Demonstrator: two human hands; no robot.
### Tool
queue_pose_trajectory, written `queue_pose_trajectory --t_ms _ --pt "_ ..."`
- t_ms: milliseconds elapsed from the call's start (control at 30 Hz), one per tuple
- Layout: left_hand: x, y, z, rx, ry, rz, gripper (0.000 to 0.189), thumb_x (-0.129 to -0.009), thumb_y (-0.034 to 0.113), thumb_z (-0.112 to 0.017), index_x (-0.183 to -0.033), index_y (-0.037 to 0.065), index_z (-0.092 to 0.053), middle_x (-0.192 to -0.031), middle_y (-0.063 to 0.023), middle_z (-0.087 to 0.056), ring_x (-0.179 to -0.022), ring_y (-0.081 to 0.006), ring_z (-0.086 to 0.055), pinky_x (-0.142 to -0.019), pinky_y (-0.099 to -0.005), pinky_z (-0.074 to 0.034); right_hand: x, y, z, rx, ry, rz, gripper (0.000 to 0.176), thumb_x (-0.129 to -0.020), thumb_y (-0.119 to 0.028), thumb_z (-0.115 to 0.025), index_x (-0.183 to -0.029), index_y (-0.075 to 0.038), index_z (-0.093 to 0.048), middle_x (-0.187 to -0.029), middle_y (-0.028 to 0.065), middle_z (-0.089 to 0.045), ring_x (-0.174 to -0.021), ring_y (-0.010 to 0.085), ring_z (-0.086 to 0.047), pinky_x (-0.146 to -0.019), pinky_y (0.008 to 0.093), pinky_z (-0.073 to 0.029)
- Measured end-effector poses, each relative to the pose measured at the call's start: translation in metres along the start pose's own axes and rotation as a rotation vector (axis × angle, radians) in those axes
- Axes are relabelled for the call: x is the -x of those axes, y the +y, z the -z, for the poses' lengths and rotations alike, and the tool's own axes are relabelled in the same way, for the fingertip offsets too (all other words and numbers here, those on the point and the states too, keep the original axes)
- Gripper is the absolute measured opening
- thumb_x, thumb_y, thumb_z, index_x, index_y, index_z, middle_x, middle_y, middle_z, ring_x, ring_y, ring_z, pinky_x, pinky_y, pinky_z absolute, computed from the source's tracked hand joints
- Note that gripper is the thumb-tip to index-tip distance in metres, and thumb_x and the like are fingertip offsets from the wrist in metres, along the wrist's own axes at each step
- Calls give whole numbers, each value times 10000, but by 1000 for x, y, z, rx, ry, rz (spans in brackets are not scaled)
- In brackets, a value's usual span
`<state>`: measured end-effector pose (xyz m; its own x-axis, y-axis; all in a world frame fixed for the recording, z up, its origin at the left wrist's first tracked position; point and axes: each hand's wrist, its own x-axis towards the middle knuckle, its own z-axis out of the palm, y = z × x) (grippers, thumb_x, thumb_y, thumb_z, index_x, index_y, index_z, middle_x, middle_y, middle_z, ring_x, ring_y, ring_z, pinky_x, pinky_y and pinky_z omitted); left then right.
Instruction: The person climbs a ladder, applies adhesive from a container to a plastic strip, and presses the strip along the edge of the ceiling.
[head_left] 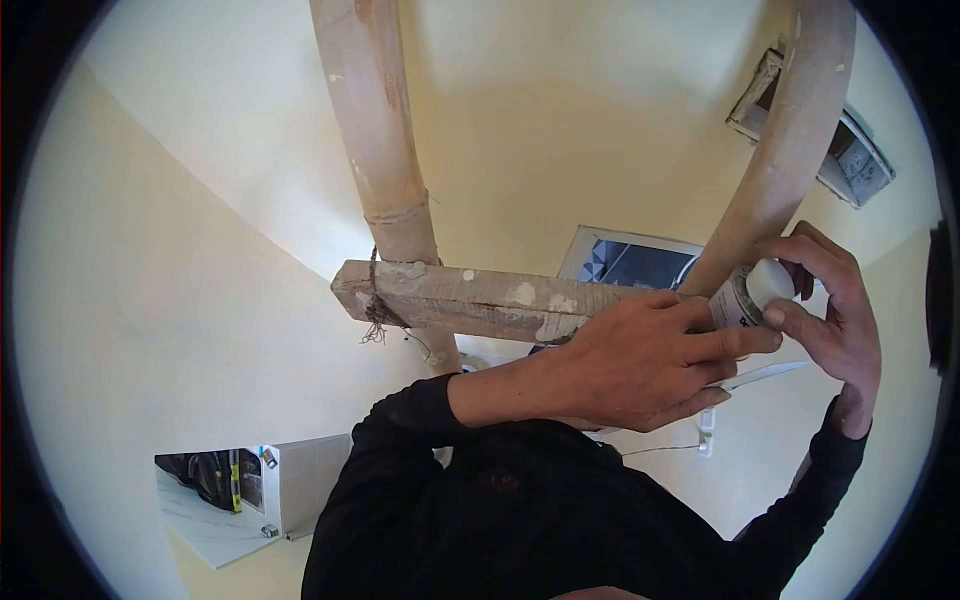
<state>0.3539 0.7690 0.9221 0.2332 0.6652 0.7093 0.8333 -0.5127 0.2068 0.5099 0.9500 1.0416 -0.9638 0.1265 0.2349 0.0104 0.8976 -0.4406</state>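
My left hand (650, 362) reaches in from the left, fingers wrapped round a small bottle (735, 303) with a printed label. A white cap (769, 284) tops the bottle, which is tilted. From the right, my right hand (835, 305) grips that cap between thumb and fingers. Just under the left fingers a thin pale blade-like strip (765, 375) sticks out to the right; I cannot tell whether the left hand holds it. Behind the left hand runs a paint-spotted wooden crossbar (480, 298).
Two thick poles, a left one (375, 130) and a right one (775, 150), rise beside the crossbar. Rope (374, 312) binds its left end. Framed openings (640, 262) lie below and at upper right. A white cabinet (310, 485) stands lower left. Cream walls surround me.
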Motion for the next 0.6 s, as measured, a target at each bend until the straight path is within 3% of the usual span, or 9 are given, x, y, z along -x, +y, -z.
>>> queue_pose_trajectory --t_ms 67,133,233,267,400,467,533,600 --pt "1 1 -1 14 20 -17 264 -970 307 -665 -935 54 -732 -1404 12 -558 -978 -195 -580 -815 -385 -521 4 2 -5 11 37 -12 531 -757 -238 -844 -1225 -43 -687 -925 61 -630 -790 172 -570 -658 312 -434" --pt "4 -1 -3 25 62 -40 257 -969 295 -665 -955 47 -735 -1393 2 -566 -980 -202 -581 -823 -383 -519 12 1 -7 27 73 -20 590 -737 -273 -865 -1248 -47 -677 -952 66 -644 -820 181 -594 -669 315 -446" --pt "13 -4 -2 67 114 -43 255 -938 266 -679 -1044 42 -734 -1408 -34 -588 -973 -237 -608 -813 -389 -522 19 -2 -19 -7 101 -56 786 -609 -219 -938 -1313 -63 -624 -1044 69 -681 -953 202 -660 -754 325 -510" --pt "16 -4 0 122 126 -48 294 -907 250 -692 -1113 43 -730 -1435 -61 -602 -964 -265 -635 -795 -396 -527 19 2 -25 -5 93 -41 786 -609 -219 -938 -1313 -63 -624 -1044 69 -681 -953 202 -660 -754 325 -510" --pt "43 9 31 215 244 -8 253 -903 183 -675 -1097 34 -737 -1357 -101 -658 -934 -297 -650 -805 -407 -534 17 3 -28 17 116 8 713 -595 -142 -905 -1242 -48 -620 -1048 62 -671 -944 200 -669 -805 318 -521" --pt "71 20 64 160 284 45 276 -914 213 -631 -1055 7 -749 -1256 -175 -699 -932 -328 -662 -802 -435 -540 14 -6 -32 -94 212 31 692 -626 -149 -898 -1251 -50 -620 -1038 57 -664 -971 202 -671 -857 314 -517" --pt "106 32 93 146 406 154 280 -911 215 -584 -940 -24 -726 -1183 -186 -730 -960 -308 -682 -818 -404 -547 -3 -28 -33 -123 208 89 676 -649 -158 -896 -1255 -51 -618 -1047 56 -665 -982 204 -672 -879 319 -520" --pt "138 52 109 72 589 443 385 -930 266 -521 -847 -44 -735 -1167 -216 -727 -926 -306 -688 -822 -397 -552 -28 -54 -46 -155 205 137 660 -672 -167 -894 -1259 -52 -615 -1056 56 -666 -993 207 -673 -901 324 -523"
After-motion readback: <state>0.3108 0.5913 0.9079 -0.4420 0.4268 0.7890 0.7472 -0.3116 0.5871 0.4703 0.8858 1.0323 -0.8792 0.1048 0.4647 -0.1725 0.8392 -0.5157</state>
